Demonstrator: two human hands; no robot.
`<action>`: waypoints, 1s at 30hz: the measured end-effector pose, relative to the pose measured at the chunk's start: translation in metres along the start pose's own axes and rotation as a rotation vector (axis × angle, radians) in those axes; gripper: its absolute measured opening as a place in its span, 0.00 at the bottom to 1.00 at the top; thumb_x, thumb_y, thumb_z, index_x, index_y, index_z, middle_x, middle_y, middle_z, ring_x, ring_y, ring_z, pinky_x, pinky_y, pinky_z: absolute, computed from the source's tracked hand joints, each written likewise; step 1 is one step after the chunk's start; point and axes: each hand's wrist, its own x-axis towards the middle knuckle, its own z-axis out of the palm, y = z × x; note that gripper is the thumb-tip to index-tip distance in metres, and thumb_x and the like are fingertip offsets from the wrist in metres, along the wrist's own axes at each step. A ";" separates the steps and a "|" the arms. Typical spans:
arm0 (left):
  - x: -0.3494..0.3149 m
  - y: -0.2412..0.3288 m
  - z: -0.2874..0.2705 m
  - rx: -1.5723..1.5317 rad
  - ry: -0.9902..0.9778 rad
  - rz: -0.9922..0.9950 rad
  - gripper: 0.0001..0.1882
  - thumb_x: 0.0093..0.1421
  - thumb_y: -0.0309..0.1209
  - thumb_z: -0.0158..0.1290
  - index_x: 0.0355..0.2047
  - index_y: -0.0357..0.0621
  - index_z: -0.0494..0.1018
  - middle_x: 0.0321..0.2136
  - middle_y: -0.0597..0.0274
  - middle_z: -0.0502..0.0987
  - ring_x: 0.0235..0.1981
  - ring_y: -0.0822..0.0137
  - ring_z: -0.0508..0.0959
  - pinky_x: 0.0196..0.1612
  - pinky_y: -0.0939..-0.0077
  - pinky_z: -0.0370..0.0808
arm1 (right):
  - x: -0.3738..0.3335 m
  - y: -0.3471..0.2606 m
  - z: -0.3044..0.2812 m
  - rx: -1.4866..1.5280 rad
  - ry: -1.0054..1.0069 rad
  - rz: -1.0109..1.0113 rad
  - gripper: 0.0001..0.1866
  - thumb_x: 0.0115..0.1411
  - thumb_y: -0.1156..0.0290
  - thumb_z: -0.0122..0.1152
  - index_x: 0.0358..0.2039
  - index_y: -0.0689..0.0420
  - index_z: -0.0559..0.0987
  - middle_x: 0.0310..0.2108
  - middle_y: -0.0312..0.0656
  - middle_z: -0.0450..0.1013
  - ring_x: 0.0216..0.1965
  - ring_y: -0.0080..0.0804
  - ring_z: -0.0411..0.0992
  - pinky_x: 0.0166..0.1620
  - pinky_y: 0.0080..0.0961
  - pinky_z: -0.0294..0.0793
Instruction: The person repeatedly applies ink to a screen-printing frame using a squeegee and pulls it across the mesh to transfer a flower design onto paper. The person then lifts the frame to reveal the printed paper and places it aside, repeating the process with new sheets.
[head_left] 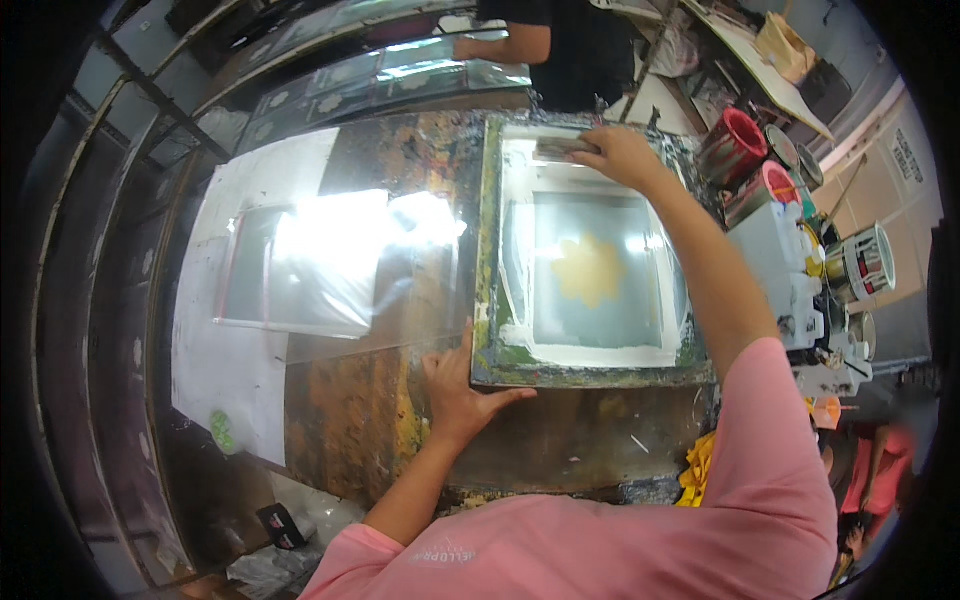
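A screen-printing frame (482,300) with a green, paint-stained rim lies on the worktable in front of me. Its mesh (590,325) is bordered in white and shows a yellow flower shape (588,270) in the middle. At the far end of the frame, my right hand (618,155) is closed around a squeegee (562,148) that rests against the mesh. My left hand (462,398) is at the near left corner of the frame, thumb and index finger stretched along its two edges. Clear plastic sheets (330,270) lie left of the frame, partly washed out by glare.
Paint cans (735,145) and white plastic jugs (780,270) crowd the right side. Drying racks (150,90) run along the left and back. Another person (585,60) in dark clothing stands beyond the table. A yellow cloth (697,470) lies near my right side.
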 end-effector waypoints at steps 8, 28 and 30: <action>-0.004 -0.003 0.005 0.073 0.039 0.055 0.69 0.41 0.71 0.71 0.71 0.29 0.65 0.36 0.54 0.82 0.37 0.59 0.79 0.54 0.59 0.64 | -0.094 -0.051 0.046 -0.033 0.152 0.000 0.25 0.68 0.38 0.58 0.44 0.48 0.84 0.38 0.43 0.78 0.41 0.46 0.80 0.40 0.51 0.80; 0.058 0.062 -0.031 -0.084 0.061 0.057 0.64 0.59 0.63 0.67 0.78 0.31 0.47 0.74 0.33 0.59 0.77 0.41 0.57 0.76 0.32 0.46 | -0.160 -0.174 -0.145 -0.215 0.745 -0.058 0.21 0.66 0.51 0.63 0.33 0.59 0.81 0.28 0.44 0.77 0.36 0.46 0.76 0.54 0.49 0.65; 0.032 0.060 -0.022 0.246 -0.182 -0.061 0.66 0.58 0.75 0.56 0.78 0.33 0.50 0.78 0.36 0.50 0.81 0.45 0.46 0.72 0.17 0.29 | -0.143 -0.162 -0.161 -0.191 0.746 -0.036 0.23 0.67 0.48 0.63 0.33 0.59 0.83 0.28 0.46 0.78 0.34 0.47 0.77 0.52 0.47 0.66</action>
